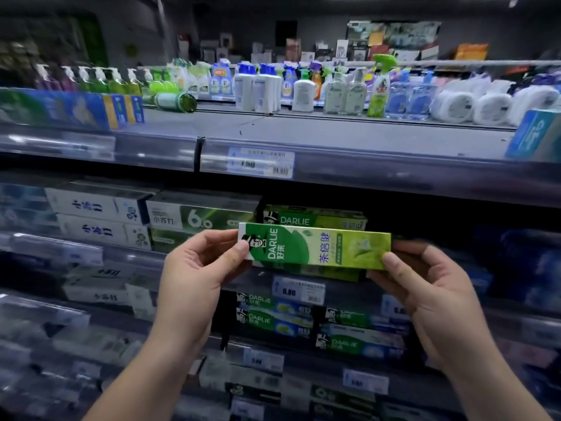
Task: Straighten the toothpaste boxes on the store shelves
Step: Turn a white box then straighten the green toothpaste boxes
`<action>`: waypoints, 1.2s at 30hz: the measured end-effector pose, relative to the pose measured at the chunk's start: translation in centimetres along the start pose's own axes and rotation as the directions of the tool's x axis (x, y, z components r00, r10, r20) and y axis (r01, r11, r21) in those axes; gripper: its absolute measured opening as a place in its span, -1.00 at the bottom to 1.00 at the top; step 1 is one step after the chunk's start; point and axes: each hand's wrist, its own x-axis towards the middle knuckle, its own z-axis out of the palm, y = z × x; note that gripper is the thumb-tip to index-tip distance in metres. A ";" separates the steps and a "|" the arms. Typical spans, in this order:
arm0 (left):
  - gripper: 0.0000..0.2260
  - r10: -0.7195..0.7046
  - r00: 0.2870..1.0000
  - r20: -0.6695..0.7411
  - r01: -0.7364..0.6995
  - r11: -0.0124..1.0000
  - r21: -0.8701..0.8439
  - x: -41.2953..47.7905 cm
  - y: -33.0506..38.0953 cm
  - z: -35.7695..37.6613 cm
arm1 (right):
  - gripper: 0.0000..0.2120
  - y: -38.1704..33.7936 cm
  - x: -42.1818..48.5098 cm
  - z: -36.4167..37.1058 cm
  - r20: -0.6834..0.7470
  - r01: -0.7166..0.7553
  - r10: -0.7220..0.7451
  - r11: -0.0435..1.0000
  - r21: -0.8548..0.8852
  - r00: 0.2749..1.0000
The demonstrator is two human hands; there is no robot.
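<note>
A green Darlie toothpaste box [315, 246] is held level in front of the second shelf, its printed face toward me. My left hand [197, 268] pinches its left end and my right hand [425, 284] grips its right end. Behind it a matching green Darlie box [315, 219] lies on the shelf, with another partly hidden under the held one. To the left sit a green "6.0" box [200, 215] and white boxes [94, 218]. More Darlie boxes [273, 317] are stacked on the shelf below.
The top shelf [303, 129] carries blue toothpaste boxes at the left [91, 109] and far right [537, 135], a toppled green bottle [174, 102], and rows of soap bottles and tissue rolls behind. Price tags [261, 162] line the shelf rails.
</note>
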 end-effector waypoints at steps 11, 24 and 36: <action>-0.65 -0.002 1.000 0.026 -0.002 0.989 0.149 -0.6 0.7 0.8 | -0.58 -0.4 -0.2 0.2 -0.075 -0.069 0.055 0.976 -0.206 0.996; -0.84 0.052 0.999 -0.006 -0.044 0.889 0.456 2.9 -0.2 0.3 | -0.89 0.7 1.8 0.4 -0.060 -0.026 0.008 0.951 -0.308 0.998; -0.86 0.203 0.976 0.076 -0.187 0.610 0.770 3.6 -3.5 2.6 | -0.68 2.7 3.6 -0.3 0.002 -0.008 0.011 0.811 -0.585 1.000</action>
